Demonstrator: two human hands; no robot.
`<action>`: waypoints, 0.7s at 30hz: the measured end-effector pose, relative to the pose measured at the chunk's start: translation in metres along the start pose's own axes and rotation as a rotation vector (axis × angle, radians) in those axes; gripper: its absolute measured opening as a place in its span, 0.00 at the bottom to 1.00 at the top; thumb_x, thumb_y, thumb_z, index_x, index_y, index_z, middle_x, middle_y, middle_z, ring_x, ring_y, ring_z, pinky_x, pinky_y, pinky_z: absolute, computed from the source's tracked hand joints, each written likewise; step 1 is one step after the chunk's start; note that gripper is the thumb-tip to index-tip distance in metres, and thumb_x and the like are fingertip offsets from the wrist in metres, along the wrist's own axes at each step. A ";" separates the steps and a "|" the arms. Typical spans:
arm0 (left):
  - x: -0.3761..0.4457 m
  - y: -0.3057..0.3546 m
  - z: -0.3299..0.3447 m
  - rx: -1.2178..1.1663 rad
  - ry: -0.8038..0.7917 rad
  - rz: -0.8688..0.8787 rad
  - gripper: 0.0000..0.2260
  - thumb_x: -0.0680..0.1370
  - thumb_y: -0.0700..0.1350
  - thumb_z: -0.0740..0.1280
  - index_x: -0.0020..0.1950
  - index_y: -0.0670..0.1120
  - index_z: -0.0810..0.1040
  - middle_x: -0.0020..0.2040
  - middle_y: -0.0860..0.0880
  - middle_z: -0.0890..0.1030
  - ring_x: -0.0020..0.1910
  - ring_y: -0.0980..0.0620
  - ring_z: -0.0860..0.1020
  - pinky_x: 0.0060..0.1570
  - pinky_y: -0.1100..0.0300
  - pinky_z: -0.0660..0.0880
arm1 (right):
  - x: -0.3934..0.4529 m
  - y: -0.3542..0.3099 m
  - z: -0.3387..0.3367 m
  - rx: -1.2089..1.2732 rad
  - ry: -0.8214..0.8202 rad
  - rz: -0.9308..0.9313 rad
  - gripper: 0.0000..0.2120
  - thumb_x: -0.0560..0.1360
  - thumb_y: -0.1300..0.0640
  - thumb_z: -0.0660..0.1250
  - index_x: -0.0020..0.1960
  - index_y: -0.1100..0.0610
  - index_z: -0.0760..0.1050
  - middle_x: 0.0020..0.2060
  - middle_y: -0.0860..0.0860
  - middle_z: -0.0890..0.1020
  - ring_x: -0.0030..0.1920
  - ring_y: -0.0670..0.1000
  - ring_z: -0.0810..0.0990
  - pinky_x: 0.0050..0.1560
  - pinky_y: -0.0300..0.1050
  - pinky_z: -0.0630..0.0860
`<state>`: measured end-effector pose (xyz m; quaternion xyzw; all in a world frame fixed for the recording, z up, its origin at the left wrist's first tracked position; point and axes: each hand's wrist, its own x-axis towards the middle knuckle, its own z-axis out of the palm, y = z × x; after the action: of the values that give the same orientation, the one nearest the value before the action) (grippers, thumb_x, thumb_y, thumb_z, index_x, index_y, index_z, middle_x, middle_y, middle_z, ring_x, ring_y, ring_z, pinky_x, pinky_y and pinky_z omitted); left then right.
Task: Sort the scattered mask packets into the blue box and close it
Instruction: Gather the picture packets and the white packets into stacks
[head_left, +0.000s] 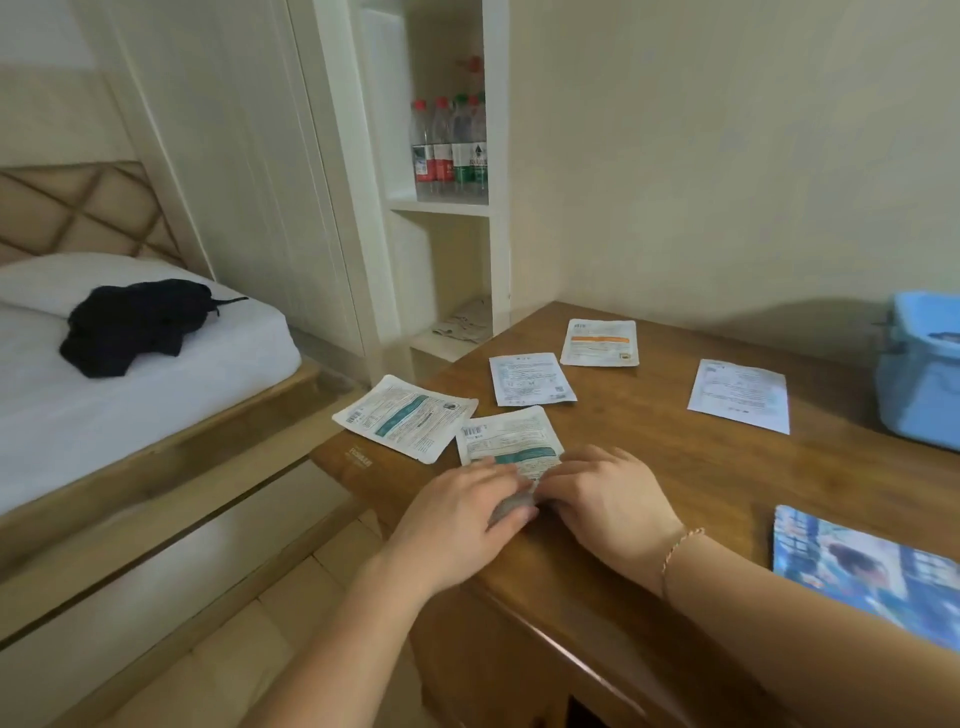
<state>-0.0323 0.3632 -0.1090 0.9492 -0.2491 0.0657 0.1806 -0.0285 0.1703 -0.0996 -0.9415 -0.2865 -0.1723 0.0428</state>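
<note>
Both hands down on the near-left corner of the table (675, 467), meeting over the nearest packet (506, 436). Left hand (462, 514) lies flat-ish, fingers spread over the packet's near edge, with something grey and thin under its fingertips, maybe another packet, too blurred to call. Right hand (608, 493) is palm down with fingers curled toward the same spot; I cannot tell whether either hand has a real grip or is just pressing and gathering. The nearest packet pokes out on the far side of both hands, long axis running roughly near-to-far, tilted a bit left. A second teal packet (408, 415) sits just left of it, corner overlapping or touching, hanging partly off the table edge, long axis slanting left-to-right. Further off: a white packet (530, 378) in the middle, an orange-striped packet (600, 343) just beyond it to the right, and a lone packet (740, 395) well apart to the right. Blue box (917, 384) sits at the far right edge, cut off by the frame, lid state unclear. Key relation: the box is far right of both hands, so the right hand is the nearer one for carrying over, while the left is nearer the overhanging teal packet. Judged: early gathering stage, no packets seen in the box. A blue printed book or pad (862, 566) lies near right, not part of the job.
</note>
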 end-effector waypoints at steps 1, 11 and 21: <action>-0.001 -0.003 0.001 -0.056 -0.012 -0.024 0.23 0.79 0.63 0.61 0.73 0.58 0.70 0.73 0.59 0.70 0.74 0.57 0.65 0.72 0.57 0.63 | 0.001 -0.002 -0.001 -0.015 -0.005 -0.020 0.09 0.75 0.54 0.67 0.51 0.44 0.82 0.49 0.43 0.85 0.54 0.51 0.81 0.49 0.49 0.78; 0.005 0.010 0.005 -0.846 0.255 -0.216 0.16 0.72 0.53 0.73 0.59 0.58 0.79 0.52 0.64 0.84 0.53 0.61 0.81 0.55 0.58 0.80 | -0.009 0.018 -0.101 0.448 0.396 0.286 0.05 0.73 0.57 0.72 0.47 0.50 0.85 0.37 0.41 0.84 0.39 0.43 0.82 0.38 0.35 0.77; 0.012 0.062 0.011 -0.897 0.154 -0.142 0.12 0.77 0.47 0.69 0.61 0.50 0.79 0.49 0.57 0.86 0.50 0.54 0.84 0.38 0.61 0.81 | -0.035 0.064 -0.116 0.639 0.358 0.460 0.03 0.72 0.59 0.73 0.42 0.53 0.85 0.25 0.37 0.79 0.26 0.36 0.74 0.29 0.27 0.66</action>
<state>-0.0521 0.3036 -0.0976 0.7843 -0.1732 0.0090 0.5957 -0.0547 0.0782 -0.0020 -0.8755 -0.0964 -0.2213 0.4186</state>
